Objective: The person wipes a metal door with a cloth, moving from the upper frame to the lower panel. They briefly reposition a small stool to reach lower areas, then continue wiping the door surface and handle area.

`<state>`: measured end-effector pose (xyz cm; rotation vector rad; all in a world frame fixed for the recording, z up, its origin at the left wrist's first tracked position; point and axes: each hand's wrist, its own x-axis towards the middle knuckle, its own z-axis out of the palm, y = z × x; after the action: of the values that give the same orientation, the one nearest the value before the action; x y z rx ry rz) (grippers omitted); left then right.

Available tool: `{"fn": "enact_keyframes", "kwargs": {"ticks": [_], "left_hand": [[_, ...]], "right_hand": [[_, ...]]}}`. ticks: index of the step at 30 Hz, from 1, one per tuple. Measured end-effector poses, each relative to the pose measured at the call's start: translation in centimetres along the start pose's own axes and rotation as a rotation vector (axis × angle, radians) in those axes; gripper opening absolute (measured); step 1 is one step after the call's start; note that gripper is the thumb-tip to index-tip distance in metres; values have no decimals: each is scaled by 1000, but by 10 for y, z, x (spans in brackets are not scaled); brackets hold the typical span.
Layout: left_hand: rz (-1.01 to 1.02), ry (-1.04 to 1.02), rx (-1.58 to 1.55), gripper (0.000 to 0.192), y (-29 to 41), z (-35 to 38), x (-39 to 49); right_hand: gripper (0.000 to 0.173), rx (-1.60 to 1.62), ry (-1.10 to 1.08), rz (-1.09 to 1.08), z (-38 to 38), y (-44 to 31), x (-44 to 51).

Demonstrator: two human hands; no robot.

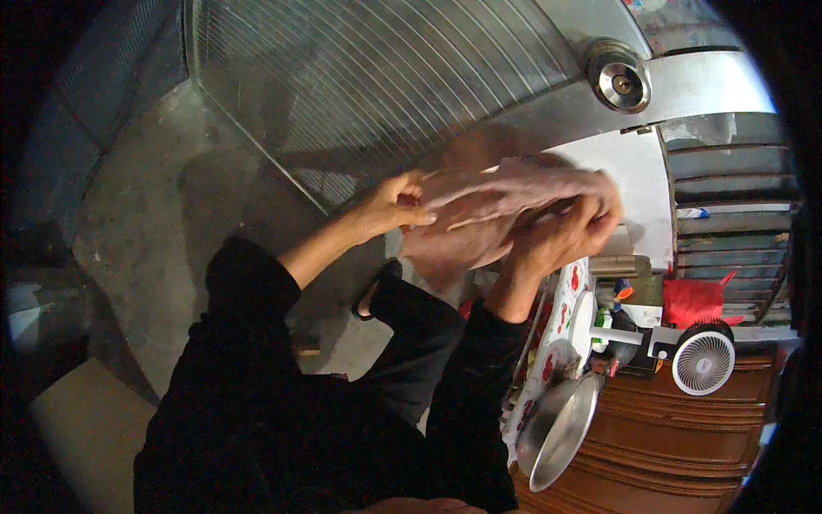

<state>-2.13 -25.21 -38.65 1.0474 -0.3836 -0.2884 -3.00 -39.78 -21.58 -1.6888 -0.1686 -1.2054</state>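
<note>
A brownish-pink cloth point(475, 218), blurred by motion, is stretched between my two hands in front of a metal door. My left hand point(388, 209) pinches one end between thumb and fingers. At the other end, the fingers of my right hand point(562, 231) are curled around the bunched fabric. Loose folds hang below and between the hands. Behind the cloth stands the ribbed metal door point(385, 77) with a round keyed knob point(620, 80).
To the right, a table with a fruit-patterned cover point(568, 295) carries a steel basin point(562, 430), a white fan point(703, 363) and a red bag point(693, 302). Brown wooden panelling point(681, 430) rises behind them. Window bars point(732, 238) lie at far right; concrete floor point(141, 218) spreads left.
</note>
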Motion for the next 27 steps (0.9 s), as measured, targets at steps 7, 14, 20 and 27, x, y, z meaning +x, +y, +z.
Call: {"fn": "enact_keyframes", "kwargs": {"ticks": [7, 14, 20, 27], "left_hand": [[160, 363, 652, 43, 24, 18, 31], [461, 536, 662, 31, -6, 12, 43], [427, 644, 590, 12, -4, 9, 48], [336, 613, 366, 12, -8, -16, 54]], "right_hand": [[18, 445, 90, -33, 60, 19, 44], [27, 152, 178, -213, 73, 25, 44], [28, -122, 85, -133, 63, 48, 5], [30, -194, 101, -199, 66, 61, -5]]}}
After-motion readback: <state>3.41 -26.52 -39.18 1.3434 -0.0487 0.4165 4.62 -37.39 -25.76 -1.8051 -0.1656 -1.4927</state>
